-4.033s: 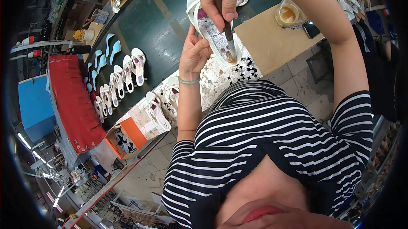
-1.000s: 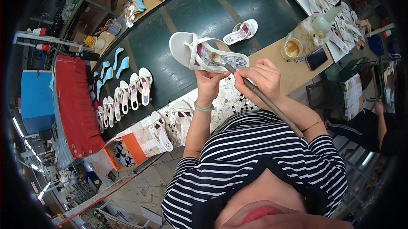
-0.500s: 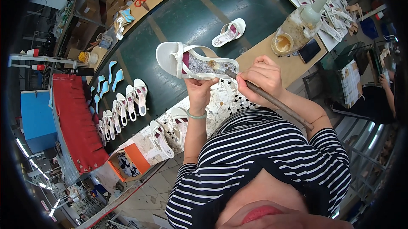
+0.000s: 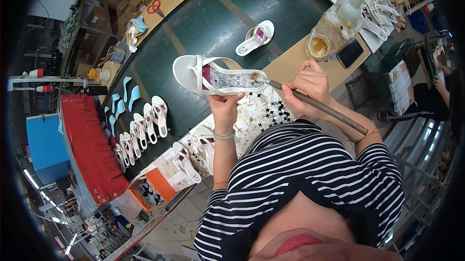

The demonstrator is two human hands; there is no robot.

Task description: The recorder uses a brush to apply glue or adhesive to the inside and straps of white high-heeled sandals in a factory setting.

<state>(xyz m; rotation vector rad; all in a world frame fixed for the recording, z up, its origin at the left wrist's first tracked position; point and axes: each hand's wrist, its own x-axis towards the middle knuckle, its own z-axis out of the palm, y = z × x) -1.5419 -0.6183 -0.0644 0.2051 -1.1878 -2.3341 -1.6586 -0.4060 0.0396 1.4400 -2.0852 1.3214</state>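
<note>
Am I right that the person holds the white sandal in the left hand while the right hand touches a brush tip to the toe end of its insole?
Not quite. The head view shows the left hand holding the white sandal and the right hand holding the brush, but the tip touches the heel end of the insole, not the toe end.

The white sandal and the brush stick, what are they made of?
The white sandal, held by the left hand, looks like smooth plastic or faux leather, since its strap shines; the footbed seems a printed lining. The brush in the right hand has a dull brown handle, probably wood, though grime makes that unsure.
</note>
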